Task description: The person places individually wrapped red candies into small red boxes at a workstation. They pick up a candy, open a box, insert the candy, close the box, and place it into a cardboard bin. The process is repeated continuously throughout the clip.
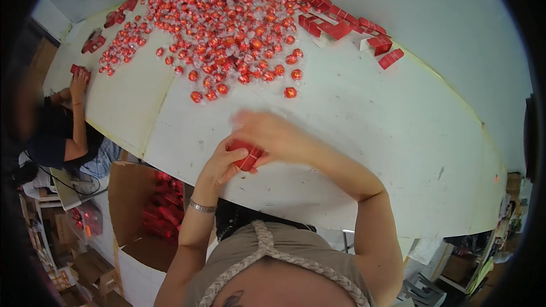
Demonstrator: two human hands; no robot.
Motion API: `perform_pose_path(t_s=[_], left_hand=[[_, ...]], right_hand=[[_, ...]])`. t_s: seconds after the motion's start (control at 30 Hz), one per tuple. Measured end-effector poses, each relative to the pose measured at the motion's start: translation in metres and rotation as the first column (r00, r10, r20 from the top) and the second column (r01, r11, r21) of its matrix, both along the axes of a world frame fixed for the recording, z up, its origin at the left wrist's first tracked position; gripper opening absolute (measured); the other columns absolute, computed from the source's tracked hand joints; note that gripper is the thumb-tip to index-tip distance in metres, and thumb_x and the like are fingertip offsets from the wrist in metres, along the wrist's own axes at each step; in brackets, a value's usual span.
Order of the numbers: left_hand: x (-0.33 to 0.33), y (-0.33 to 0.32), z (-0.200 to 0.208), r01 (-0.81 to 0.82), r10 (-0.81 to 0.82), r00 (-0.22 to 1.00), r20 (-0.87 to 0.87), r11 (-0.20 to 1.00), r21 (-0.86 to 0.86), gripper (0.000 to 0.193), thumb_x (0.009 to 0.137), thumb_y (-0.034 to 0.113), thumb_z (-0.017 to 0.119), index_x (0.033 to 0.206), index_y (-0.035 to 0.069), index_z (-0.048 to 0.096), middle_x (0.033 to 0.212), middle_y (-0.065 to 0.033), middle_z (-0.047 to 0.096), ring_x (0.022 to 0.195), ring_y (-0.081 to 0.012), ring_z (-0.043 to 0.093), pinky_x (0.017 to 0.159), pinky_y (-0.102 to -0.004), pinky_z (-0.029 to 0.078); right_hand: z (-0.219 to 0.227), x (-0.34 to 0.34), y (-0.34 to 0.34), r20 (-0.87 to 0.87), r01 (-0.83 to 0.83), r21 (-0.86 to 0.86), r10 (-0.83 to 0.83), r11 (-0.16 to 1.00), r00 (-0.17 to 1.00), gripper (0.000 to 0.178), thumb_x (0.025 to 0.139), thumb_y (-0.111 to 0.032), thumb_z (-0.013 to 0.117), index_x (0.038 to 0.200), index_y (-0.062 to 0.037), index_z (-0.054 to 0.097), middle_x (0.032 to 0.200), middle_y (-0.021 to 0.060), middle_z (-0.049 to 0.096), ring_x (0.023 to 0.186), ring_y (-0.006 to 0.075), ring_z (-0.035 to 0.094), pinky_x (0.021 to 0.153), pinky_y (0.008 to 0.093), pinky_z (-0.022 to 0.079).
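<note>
My left hand (pixel 223 162) is closed around a small red carton (pixel 248 161) above the near part of the white table (pixel 341 136). Its thumb lies across the carton's upper side. My right hand (pixel 266 134) reaches over the top of the carton from the right; motion smears its fingers, so their grip is unclear. Whether anything is inside the carton cannot be seen. Beyond both hands spreads a large heap of red-wrapped candy balls (pixel 222 28) with clear twisted wrapper ends. A single candy ball (pixel 290 92) lies apart at the heap's near right side.
Several red cartons (pixel 339 29) lie along the wall at the back right. An open cardboard box (pixel 129 210) filled with red cartons (pixel 162 216) stands below the table edge, left of me. At the far left a co-worker's hand (pixel 79 82) holds a red carton.
</note>
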State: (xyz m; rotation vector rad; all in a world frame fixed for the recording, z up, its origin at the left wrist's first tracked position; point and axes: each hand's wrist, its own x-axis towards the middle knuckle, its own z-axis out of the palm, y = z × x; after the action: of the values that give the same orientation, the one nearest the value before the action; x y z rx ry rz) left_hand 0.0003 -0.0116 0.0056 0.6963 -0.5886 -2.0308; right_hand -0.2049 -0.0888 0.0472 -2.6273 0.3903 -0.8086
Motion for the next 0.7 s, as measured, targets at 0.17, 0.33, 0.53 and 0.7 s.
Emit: perform_pose_path(t_s=[0.17,0.33,0.53,0.7], left_hand=[[0.004,0.003,0.001,-0.336,0.347,0.919,0.189,0.938,-0.089,0.063,0.079,0.000,0.067,0.134,0.007,0.038,0.118,-0.0101,0.057,0.103,-0.0213,0.059,0.084,-0.0376,0.053],[-0.003,0.000,-0.001,-0.314,0.425,0.785,0.450,0.900,-0.303,0.072,0.076,-0.001,0.071,0.135,0.010,0.029,0.114,-0.0123,0.058,0.096,-0.0177,0.061,0.078,-0.0291,0.052],[-0.031,-0.007,0.001,-0.144,0.376,0.725,0.577,0.902,-0.407,0.076,0.073,-0.002,0.074,0.133,0.010,0.027,0.105,-0.0081,0.057,0.089,-0.0132,0.060,0.072,-0.0264,0.052],[-0.040,-0.014,-0.012,-0.197,0.365,0.821,0.439,0.903,-0.381,0.076,0.072,-0.003,0.074,0.133,0.005,0.029,0.109,-0.0097,0.054,0.090,-0.0137,0.059,0.069,-0.0260,0.054]], right_hand=[[-0.058,-0.053,-0.086,-0.060,0.598,-0.078,-0.602,0.798,0.796,0.057,0.064,-0.026,0.081,0.112,-0.0074,0.057,0.125,0.0162,0.049,0.115,0.0367,0.045,0.094,0.0446,0.041],[-0.063,-0.036,-0.028,0.010,0.493,0.125,-0.498,0.861,0.867,0.032,0.074,-0.021,0.073,0.098,-0.0058,0.058,0.107,0.0119,0.057,0.097,0.0288,0.053,0.077,0.0382,0.047],[0.007,0.023,-0.003,0.344,0.248,0.564,-0.497,0.788,0.797,0.022,0.080,-0.020,0.068,0.094,-0.0057,0.059,0.100,0.0089,0.060,0.089,0.0217,0.053,0.080,0.0353,0.041],[-0.011,0.029,-0.011,0.259,0.548,0.129,-0.561,0.827,0.786,0.017,0.078,-0.023,0.070,0.086,-0.0092,0.063,0.092,0.0006,0.062,0.087,0.0190,0.053,0.088,0.0383,0.030]])
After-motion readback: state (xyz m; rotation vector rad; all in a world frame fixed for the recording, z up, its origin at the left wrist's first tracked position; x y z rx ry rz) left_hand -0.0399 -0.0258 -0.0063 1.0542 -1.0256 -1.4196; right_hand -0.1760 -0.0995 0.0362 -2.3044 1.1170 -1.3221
